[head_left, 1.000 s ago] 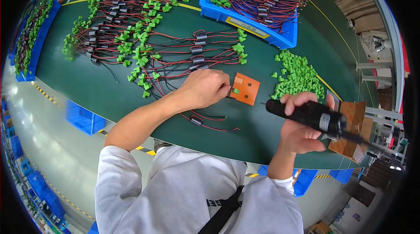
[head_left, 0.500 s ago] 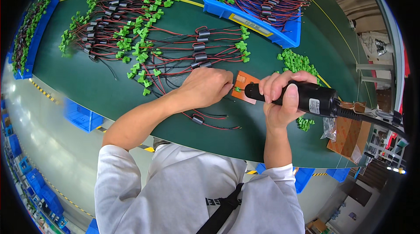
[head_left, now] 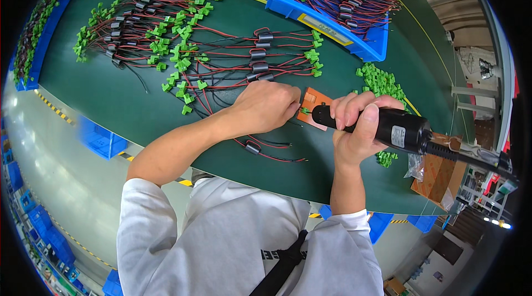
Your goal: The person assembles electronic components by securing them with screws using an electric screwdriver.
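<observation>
My right hand (head_left: 354, 125) is wrapped round a black corded electric screwdriver (head_left: 407, 130), which lies nearly level with its tip pointing left. That tip meets a small green terminal connector (head_left: 304, 110) on an orange block (head_left: 317, 98). Right beside the block, my left hand (head_left: 267, 106) is closed in a pinch at the connector's wire side. Red and black wires pass under this hand, and its fingertips mostly hide what they grip. A wire lead with a black ferrite core (head_left: 252, 147) lies below my left wrist.
Wired leads with green connectors (head_left: 183, 55) spread over the green table (head_left: 277, 177). A blue bin (head_left: 368, 49) of leads stands at the back. Loose green connectors (head_left: 382, 81) lie to the right, near a cardboard box (head_left: 438, 174). Another blue bin (head_left: 52, 35) is far left.
The view has shifted slightly. Both hands keep their places at the orange block, with the screwdriver still against the green connector.
</observation>
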A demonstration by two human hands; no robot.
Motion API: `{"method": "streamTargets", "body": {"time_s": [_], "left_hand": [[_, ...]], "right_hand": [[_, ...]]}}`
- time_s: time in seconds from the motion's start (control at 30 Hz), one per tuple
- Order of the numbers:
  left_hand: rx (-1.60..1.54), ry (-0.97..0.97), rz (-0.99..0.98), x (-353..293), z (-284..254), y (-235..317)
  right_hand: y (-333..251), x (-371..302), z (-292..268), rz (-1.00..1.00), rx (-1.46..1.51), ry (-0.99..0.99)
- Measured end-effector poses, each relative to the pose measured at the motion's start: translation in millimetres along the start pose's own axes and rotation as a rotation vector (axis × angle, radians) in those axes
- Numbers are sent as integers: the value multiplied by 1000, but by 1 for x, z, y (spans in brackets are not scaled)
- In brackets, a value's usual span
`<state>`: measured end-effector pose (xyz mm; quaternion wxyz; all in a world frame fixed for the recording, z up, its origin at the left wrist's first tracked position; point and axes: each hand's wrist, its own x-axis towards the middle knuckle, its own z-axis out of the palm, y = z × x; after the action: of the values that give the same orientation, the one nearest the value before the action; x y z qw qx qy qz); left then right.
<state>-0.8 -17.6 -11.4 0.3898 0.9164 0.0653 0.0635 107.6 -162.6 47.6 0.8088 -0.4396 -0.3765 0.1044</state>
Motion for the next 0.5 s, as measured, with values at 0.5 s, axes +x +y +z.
{"method": "streamTargets", "body": {"time_s": [0.5], "left_hand": [[-4,11,0,-3,4,1]], "right_hand": [[-1,0,-5,23,-21,-75]]}}
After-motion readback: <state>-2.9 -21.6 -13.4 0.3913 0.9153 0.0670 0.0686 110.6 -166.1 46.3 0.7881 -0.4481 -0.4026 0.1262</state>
